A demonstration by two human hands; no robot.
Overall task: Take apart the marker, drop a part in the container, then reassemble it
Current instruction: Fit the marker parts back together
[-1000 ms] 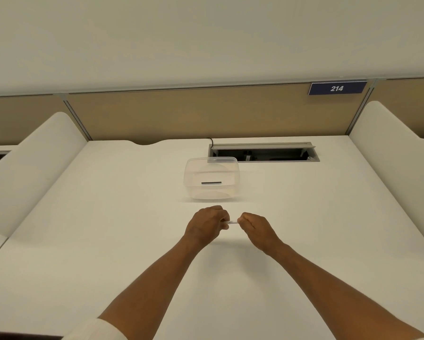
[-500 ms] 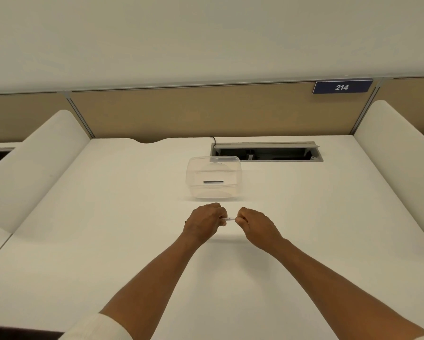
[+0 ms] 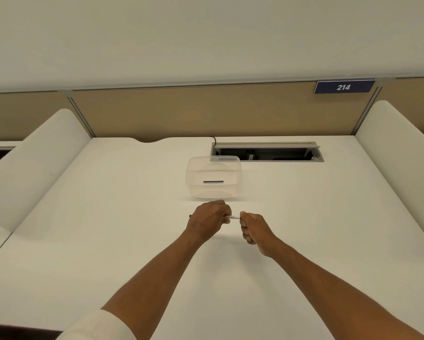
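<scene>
We hold the marker (image 3: 234, 217) level between our two hands, just above the desk (image 3: 108, 229). Our left hand (image 3: 207, 220) wraps one end in curled fingers; our right hand (image 3: 254, 228) grips the other in a fist. Just beyond our hands stands the clear container (image 3: 193, 177), a dark part (image 3: 213, 181) inside.

Clear glossy plastic container (image 3: 213, 177)
</scene>
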